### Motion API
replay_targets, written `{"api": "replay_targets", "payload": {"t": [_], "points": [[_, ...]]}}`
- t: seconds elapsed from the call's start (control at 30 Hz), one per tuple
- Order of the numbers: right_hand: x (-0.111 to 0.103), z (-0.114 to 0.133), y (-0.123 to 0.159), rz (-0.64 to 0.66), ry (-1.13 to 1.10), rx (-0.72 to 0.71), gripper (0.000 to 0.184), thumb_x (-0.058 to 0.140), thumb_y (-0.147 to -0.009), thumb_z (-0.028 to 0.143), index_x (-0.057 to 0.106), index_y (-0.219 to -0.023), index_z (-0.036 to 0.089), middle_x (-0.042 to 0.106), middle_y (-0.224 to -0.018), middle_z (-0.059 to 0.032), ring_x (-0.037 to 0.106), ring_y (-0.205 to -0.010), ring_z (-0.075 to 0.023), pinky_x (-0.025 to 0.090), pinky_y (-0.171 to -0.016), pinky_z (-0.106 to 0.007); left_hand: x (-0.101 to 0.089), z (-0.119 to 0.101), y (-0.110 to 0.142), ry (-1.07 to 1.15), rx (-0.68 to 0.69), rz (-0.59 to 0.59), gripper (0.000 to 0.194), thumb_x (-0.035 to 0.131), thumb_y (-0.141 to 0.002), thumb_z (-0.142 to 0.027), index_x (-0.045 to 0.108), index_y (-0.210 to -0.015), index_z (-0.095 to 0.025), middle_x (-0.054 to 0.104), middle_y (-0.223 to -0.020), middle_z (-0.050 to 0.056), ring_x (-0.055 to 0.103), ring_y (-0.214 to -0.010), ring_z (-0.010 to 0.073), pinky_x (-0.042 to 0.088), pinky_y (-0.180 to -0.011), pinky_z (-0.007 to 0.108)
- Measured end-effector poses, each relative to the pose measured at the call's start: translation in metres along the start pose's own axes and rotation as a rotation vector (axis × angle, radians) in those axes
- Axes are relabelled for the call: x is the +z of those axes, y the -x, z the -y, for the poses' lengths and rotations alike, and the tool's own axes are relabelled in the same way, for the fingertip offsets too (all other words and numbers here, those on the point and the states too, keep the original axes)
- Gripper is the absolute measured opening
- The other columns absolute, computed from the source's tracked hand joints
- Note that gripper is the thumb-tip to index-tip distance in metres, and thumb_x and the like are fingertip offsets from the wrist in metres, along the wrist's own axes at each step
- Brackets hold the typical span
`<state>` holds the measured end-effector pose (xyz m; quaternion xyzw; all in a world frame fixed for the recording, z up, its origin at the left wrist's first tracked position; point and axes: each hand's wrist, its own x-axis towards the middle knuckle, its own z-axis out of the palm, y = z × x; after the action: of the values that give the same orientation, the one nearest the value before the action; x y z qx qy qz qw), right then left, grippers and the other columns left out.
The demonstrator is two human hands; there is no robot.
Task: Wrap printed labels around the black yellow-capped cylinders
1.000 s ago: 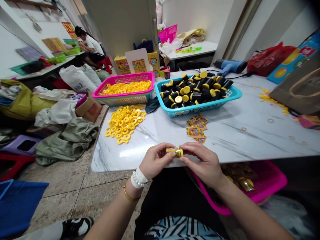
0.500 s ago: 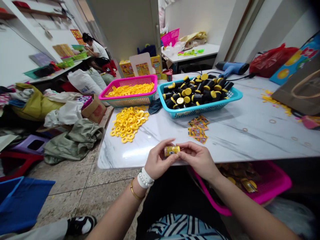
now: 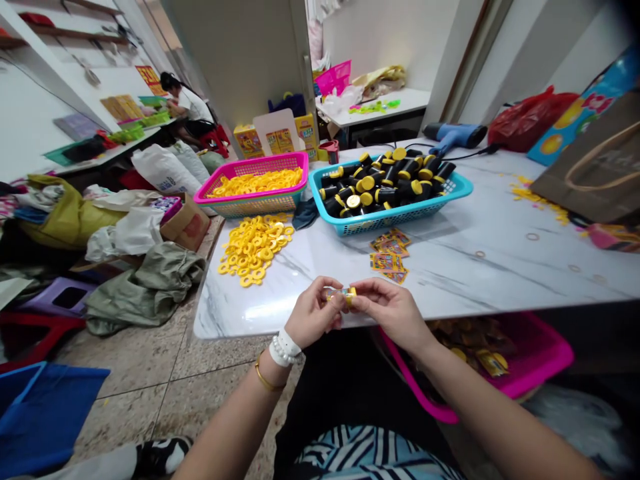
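Observation:
Just over the front edge of the table, a small bottle [image 3: 349, 295] with a yellow cap and a printed yellow wrap lies sideways between my hands. My left hand [image 3: 315, 312] is closed around its left end, thumb and fingers covering part of it. At the capped end, the fingers of my right hand [image 3: 393, 310] pinch it. Beyond my hands lie several small printed labels [image 3: 389, 255] in an overlapping pile. A blue basket [image 3: 400, 217] behind them is heaped with black bottles [image 3: 387, 195] with yellow caps.
Yellow rings [image 3: 255, 247] lie in a loose pile at left, before a pink basket [image 3: 200, 193] of yellow pieces. A blue hair dryer [image 3: 455, 135] and a paper bag [image 3: 595, 173] stand right. Below the table edge, a pink basket [image 3: 545, 357] holds wrapped bottles. Another person [image 3: 193, 107] sits far left.
Both hands have turned the bottle slightly, and my left fingers now cover more of it. The view has shifted a little, and the baskets look the same.

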<state>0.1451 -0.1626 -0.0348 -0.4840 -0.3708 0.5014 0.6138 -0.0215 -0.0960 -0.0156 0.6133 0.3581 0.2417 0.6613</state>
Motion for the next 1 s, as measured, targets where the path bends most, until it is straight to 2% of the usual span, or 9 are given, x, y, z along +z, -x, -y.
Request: {"api": "replay_targets", "payload": {"t": [0.1,0.2,0.3,0.4,0.47,0.6,0.77,0.9,1.0], "points": [[-0.002,-0.01,0.006,-0.017,0.035,-0.172,0.035,0.089,-0.067,0.034,0.076,-0.096,0.02,0.075,-0.096,-0.0049,0.074,-0.089,-0.0194,0.062,-0.082,-0.032,-0.002,-0.003,0.001,0.063,-0.086,0.01,0.052,0.059,-0.084,-0.067,0.053,-0.097,-0.017,0.062,-0.064,-0.001,0.051,-0.042,0.0084,0.031,-0.036,0.016],[-0.001,-0.017,0.009,-0.024,0.099,-0.23,0.027,0.086,-0.071,0.032,0.078,-0.095,0.021,0.074,-0.097,-0.0055,0.073,-0.088,-0.0195,0.063,-0.081,-0.032,-0.002,-0.002,0.002,0.032,-0.045,0.007,0.046,0.068,-0.082,-0.059,0.056,-0.092,-0.016,0.056,-0.06,-0.004,0.047,-0.043,0.0064,0.032,-0.039,0.017],[0.003,-0.013,0.006,-0.052,0.095,-0.102,0.031,0.087,-0.07,0.039,0.078,-0.092,0.018,0.077,-0.084,-0.0059,0.073,-0.075,-0.0196,0.063,-0.074,-0.034,0.001,0.001,0.003,0.009,0.054,-0.039,0.043,0.072,-0.081,-0.053,0.059,-0.097,-0.015,0.055,-0.065,-0.004,0.048,-0.05,0.007,0.037,-0.046,0.018],[0.003,-0.003,0.0,0.008,0.07,0.037,0.034,0.086,-0.069,0.044,0.077,-0.086,0.015,0.076,-0.07,-0.0046,0.072,-0.063,-0.0179,0.062,-0.067,-0.032,0.0,0.003,0.004,-0.013,0.123,-0.053,0.042,0.072,-0.082,-0.05,0.061,-0.102,-0.015,0.059,-0.071,-0.002,0.051,-0.055,0.008,0.042,-0.051,0.02],[-0.001,0.003,-0.002,0.075,0.064,0.064,0.034,0.085,-0.072,0.044,0.077,-0.088,0.015,0.075,-0.071,-0.0042,0.071,-0.064,-0.0165,0.062,-0.067,-0.031,-0.001,0.003,0.004,-0.018,0.094,-0.01,0.043,0.071,-0.083,-0.052,0.061,-0.103,-0.015,0.058,-0.068,-0.003,0.051,-0.051,0.0079,0.04,-0.047,0.02],[-0.014,0.003,0.0,0.228,-0.001,0.086,0.043,0.085,-0.074,0.038,0.075,-0.113,0.021,0.076,-0.099,-0.0049,0.073,-0.073,-0.0146,0.065,-0.073,-0.032,0.002,0.001,0.006,0.039,-0.022,-0.004,0.048,0.062,-0.085,-0.062,0.059,-0.09,-0.015,0.055,-0.057,-0.005,0.042,-0.037,0.0049,0.028,-0.036,0.017],[-0.02,-0.001,0.013,0.208,-0.071,-0.003,0.019,0.086,-0.074,0.03,0.08,-0.089,0.022,0.068,-0.101,-0.0039,0.072,-0.073,-0.0154,0.066,-0.059,-0.029,0.014,0.001,0.015,0.184,-0.129,-0.014,0.053,0.061,-0.082,-0.069,0.055,-0.089,-0.017,0.055,-0.053,-0.005,0.04,-0.032,0.0043,0.023,-0.031,0.014],[-0.015,0.002,0.024,0.276,-0.035,-0.047,0.022,0.083,-0.078,0.027,0.08,-0.099,0.026,0.064,-0.111,-0.0051,0.071,-0.077,-0.0158,0.068,-0.062,-0.032,0.021,0.001,0.02,0.228,-0.201,0.024,0.055,0.065,-0.078,-0.07,0.054,-0.083,-0.017,0.054,-0.049,-0.006,0.037,-0.028,0.0042,0.02,-0.028,0.014],[-0.014,-0.001,0.029,0.236,-0.097,-0.106,0.015,0.083,-0.077,0.024,0.081,-0.092,0.028,0.063,-0.102,-0.0027,0.071,-0.071,-0.0149,0.067,-0.057,-0.03,0.027,0.002,0.022,0.329,-0.216,0.078,0.057,0.062,-0.079,-0.073,0.052,-0.082,-0.017,0.058,-0.052,-0.003,0.037,-0.027,0.0042,0.02,-0.026,0.014]]}}
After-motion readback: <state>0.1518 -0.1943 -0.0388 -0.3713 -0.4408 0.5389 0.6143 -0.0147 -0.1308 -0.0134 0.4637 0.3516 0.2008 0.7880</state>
